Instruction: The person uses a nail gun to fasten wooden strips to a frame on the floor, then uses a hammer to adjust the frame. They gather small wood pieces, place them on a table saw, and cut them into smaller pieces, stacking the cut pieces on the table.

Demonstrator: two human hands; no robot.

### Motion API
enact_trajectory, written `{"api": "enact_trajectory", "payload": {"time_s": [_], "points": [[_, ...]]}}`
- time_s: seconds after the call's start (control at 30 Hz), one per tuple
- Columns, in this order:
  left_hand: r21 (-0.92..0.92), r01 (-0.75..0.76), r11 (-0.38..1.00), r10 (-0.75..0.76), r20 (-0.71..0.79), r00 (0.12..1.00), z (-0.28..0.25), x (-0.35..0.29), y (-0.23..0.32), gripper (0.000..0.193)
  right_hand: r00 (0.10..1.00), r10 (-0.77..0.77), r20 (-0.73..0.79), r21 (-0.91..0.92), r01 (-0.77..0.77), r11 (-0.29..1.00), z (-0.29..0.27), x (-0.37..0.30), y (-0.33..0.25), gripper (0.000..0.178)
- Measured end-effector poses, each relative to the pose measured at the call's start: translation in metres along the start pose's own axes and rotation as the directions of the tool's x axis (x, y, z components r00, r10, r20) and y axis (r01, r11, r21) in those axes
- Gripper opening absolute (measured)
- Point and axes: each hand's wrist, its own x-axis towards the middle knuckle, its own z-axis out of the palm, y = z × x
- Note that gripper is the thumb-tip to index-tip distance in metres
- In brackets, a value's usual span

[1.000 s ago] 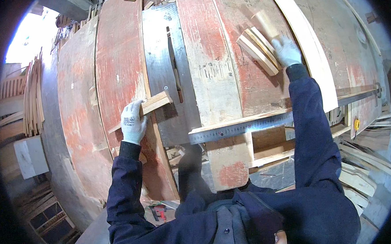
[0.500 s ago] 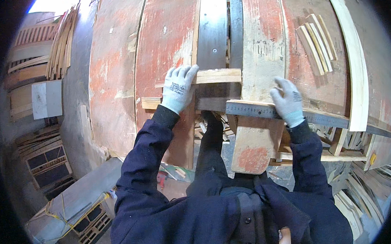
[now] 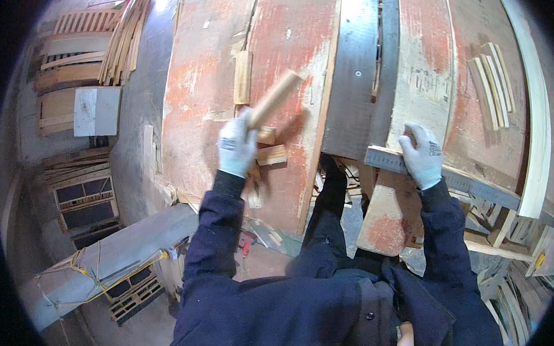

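My left hand (image 3: 237,147), in a pale knit glove with a light blue cuff, is closed around one end of a short wood block (image 3: 277,98). The block slants up and to the right above the red-stained bench boards and is slightly blurred. Just under it and beside my hand lie loose wood pieces, among them a short block (image 3: 271,155) and a longer one (image 3: 242,78). My right hand (image 3: 423,156), gloved alike, rests at a grey ruled metal edge (image 3: 465,182) on the bench front. Its thumb and fingers are apart and loosely bent, with nothing visible between them.
A dark metal strip with a slot (image 3: 356,106) runs between the boards (image 3: 288,22). Several thin wood strips (image 3: 490,90) lie at the right. Left of the bench, slats (image 3: 126,43) are stacked; below it sits a red tool (image 3: 246,240). Yellow cord (image 3: 94,270) crosses a grey beam.
My left hand has carried the wood block leftward from the metal strip, tilting it, and uncovered loose pieces. The view has turned left. My right hand stays by the ruled edge.
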Motion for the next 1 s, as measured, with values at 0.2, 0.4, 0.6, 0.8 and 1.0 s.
{"api": "enact_trajectory", "payload": {"time_s": [0.2, 0.4, 0.6, 0.8, 1.0], "points": [[-0.282, -0.247, 0.927, 0.317, 0.242, 0.917, 0.056, 0.02, 0.105, 0.047, 0.992, -0.101, 0.073, 0.195, 0.085, 0.977, -0.003, 0.007, -0.015, 0.056], [-0.287, -0.286, 0.914, 0.364, 0.275, 0.89, 0.083, 0.059, 0.145, 0.059, 0.98, 0.016, 0.201, 0.119, -0.04, 0.992, -0.019, 0.016, 0.01, 0.032], [-0.163, -0.253, 0.954, 0.284, 0.212, 0.935, 0.078, 0.058, 0.115, 0.074, 0.987, 0.066, -0.15, -0.127, -0.085, 0.988, -0.046, 0.017, 0.045, 0.044], [-0.16, -0.204, 0.966, 0.229, 0.157, 0.961, 0.101, 0.056, 0.113, 0.066, 0.963, 0.24, -0.124, -0.058, -0.248, 0.967, -0.048, -0.015, 0.056, 0.037], [-0.143, -0.231, 0.962, 0.25, 0.133, 0.959, 0.11, 0.068, 0.11, 0.064, 0.935, 0.325, -0.143, 0.281, -0.277, 0.919, -0.042, -0.01, 0.05, 0.035]]}}
